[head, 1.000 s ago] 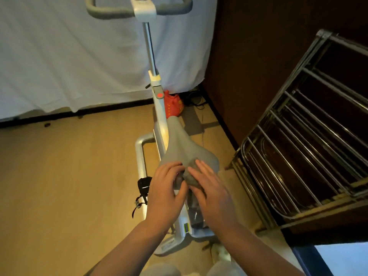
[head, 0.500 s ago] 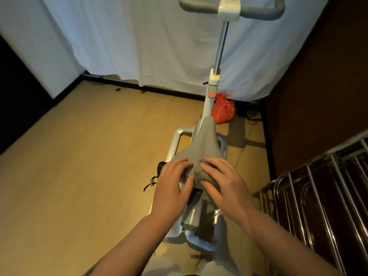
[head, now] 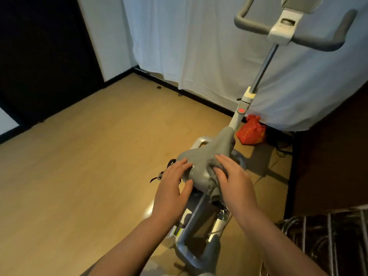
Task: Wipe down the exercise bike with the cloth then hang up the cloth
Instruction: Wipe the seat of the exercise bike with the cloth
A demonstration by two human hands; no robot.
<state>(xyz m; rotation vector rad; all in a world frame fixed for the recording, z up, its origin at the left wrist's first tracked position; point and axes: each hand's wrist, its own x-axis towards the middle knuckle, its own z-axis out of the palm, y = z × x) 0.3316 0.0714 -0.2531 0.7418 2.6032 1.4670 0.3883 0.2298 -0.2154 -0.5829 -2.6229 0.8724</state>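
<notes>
Both hands apart now: left hand (head: 172,186) flat beside saddle (head: 207,158), right hand (head: 233,180) pressing cloth (head: 214,186).

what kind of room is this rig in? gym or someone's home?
Most likely a home room, not a gym. A single exercise bike stands on a wood-look floor beside a white hanging sheet, with a metal rack close by and a red bag on the floor.
</notes>
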